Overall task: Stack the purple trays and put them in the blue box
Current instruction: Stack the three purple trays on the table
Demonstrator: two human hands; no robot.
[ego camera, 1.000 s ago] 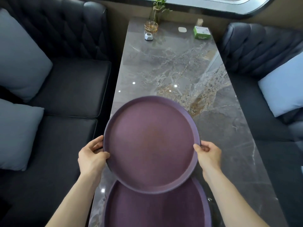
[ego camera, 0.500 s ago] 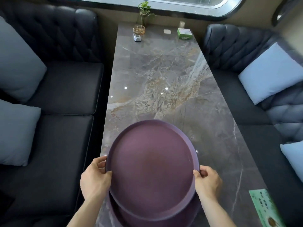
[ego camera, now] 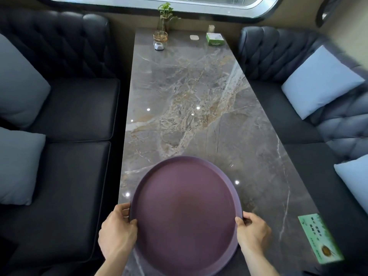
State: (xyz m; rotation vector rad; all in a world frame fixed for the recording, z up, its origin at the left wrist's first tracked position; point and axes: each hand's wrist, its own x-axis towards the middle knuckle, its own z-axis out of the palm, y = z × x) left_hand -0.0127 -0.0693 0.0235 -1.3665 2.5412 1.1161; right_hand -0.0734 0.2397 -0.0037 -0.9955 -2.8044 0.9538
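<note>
A round purple tray (ego camera: 185,214) lies at the near end of the grey marble table (ego camera: 199,108). It covers a second purple tray beneath it, of which only a thin edge shows at the lower right rim. My left hand (ego camera: 117,232) grips the tray's left rim, thumb over the edge. My right hand (ego camera: 253,232) grips the right rim the same way. No blue box is in view.
Dark tufted sofas with pale blue cushions (ego camera: 318,80) flank the table on both sides. At the far end stand a plant in a glass vase (ego camera: 164,22), a small grey object (ego camera: 158,46) and a green box (ego camera: 214,39). A green card (ego camera: 318,236) lies near the right front edge.
The upper tray has come toward me and down onto the lower tray, which it now almost fully covers. Both hands kept their grip on its rim.
</note>
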